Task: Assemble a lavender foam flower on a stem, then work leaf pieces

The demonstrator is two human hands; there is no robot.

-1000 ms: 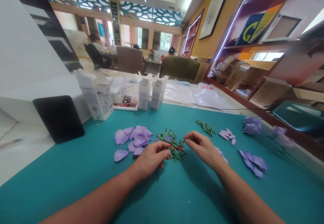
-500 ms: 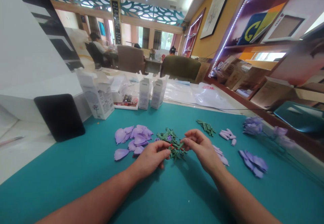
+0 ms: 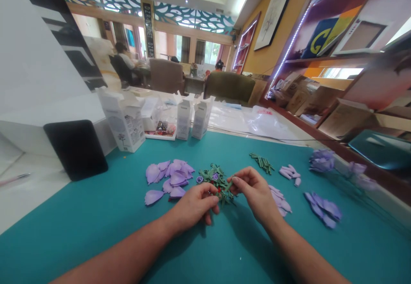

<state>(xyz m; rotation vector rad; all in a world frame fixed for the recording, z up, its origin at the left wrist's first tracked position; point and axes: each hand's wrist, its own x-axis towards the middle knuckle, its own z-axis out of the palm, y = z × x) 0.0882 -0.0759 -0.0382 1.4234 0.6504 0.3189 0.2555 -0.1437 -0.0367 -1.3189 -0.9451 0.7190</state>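
Head view: both hands [image 3: 224, 196] pinch green pieces [image 3: 216, 180] near opened white cartons [image 3: 192, 117].

Both hands — left [image 3: 192, 204], right [image 3: 253, 192] — curled, fingertips pinching.

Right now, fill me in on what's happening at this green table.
A person works at a teal mat with both hands in a small heap of green pieces. The left hand and the right hand each pinch at small green bits from that heap. Lilac petals lie in a pile to the left, more petals to the right, and opened white cartons stand behind.
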